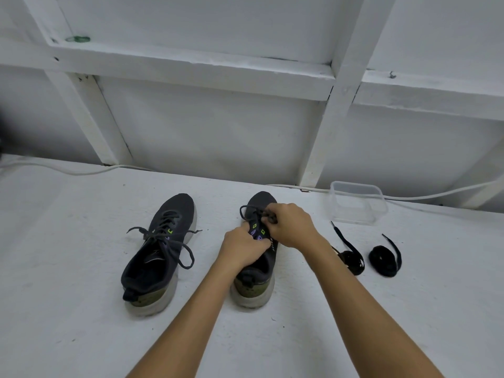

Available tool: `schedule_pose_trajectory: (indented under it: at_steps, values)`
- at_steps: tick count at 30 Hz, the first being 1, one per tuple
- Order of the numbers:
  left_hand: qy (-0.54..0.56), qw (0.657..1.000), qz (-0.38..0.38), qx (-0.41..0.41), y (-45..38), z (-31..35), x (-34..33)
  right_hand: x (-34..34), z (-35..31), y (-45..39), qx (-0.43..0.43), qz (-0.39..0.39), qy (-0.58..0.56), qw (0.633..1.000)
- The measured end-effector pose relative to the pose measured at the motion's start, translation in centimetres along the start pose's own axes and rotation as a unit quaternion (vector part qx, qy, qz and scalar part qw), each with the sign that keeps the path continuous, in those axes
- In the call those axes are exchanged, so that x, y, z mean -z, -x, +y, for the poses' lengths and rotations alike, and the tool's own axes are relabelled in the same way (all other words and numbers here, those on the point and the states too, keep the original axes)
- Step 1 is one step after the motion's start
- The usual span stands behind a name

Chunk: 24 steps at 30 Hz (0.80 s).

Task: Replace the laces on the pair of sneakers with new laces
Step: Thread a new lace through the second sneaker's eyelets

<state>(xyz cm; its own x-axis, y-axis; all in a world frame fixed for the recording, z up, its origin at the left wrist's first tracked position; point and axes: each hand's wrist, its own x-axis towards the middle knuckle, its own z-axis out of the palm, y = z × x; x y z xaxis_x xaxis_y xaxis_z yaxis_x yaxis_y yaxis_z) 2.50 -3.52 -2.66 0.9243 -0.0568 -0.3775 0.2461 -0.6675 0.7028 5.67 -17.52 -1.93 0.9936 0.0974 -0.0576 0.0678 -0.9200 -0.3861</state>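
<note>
On white floor (pixel 81 323) by panelled wall (pixel 218 137), both hands' grip pinches sneaker lace (pixel 246 211).

white floor (pixel 81 323), sneakers (pixel 159 249), laces (pixel 384 259), container (pixel 357 203)

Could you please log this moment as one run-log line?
stage: unlacing right sneaker | left hand: holds its tongue | right hand: pinches old lace | left sneaker: laced | new laces: untouched
</note>
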Motion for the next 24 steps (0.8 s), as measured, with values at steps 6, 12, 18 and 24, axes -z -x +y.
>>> schedule_pose_trajectory:
  at_steps: [6,12,18,24]
  values:
    - [0.005,1.0,0.001,-0.002,0.1,0.0,0.0,4.5,0.7,0.0,-0.06,0.062,-0.484,0.871]
    - [0.011,1.0,-0.004,0.01,-0.1,-0.1,-0.2,5.0,0.7,0.3,-0.023,0.064,-0.371,0.926]
    - [-0.001,0.985,0.121,-0.121,-1.0,2.0,2.0,6.6,-1.0,-1.3,0.061,0.04,-0.263,0.962]
    - [0.167,0.958,0.228,-0.054,-2.8,2.3,4.6,6.6,-1.8,-2.4,0.063,0.046,-0.362,0.929]
